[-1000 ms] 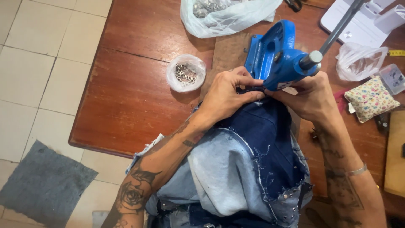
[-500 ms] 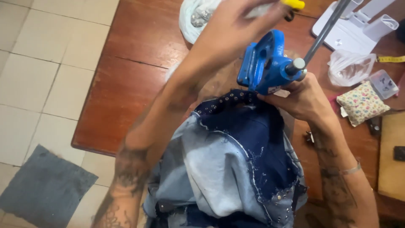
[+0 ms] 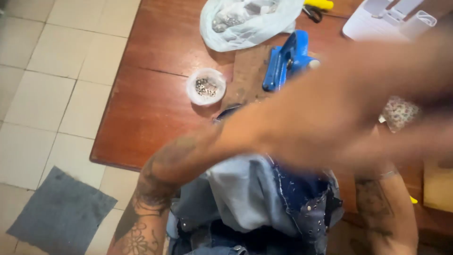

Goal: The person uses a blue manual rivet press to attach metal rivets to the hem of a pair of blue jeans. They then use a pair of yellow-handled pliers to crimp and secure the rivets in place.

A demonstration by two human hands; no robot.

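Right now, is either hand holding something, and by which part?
It cannot be told. The left arm sweeps across, blurred, its hand out of view. The right hand is hidden behind it, above the denim.

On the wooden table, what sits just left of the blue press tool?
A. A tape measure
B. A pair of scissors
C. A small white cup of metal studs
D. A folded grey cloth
C: the small white cup, filled with shiny metal studs, stands left of the blue press tool.

A small cup (image 3: pixel 205 86) sits left of the press (image 3: pixel 285 63) on the table (image 3: pixel 155 108).
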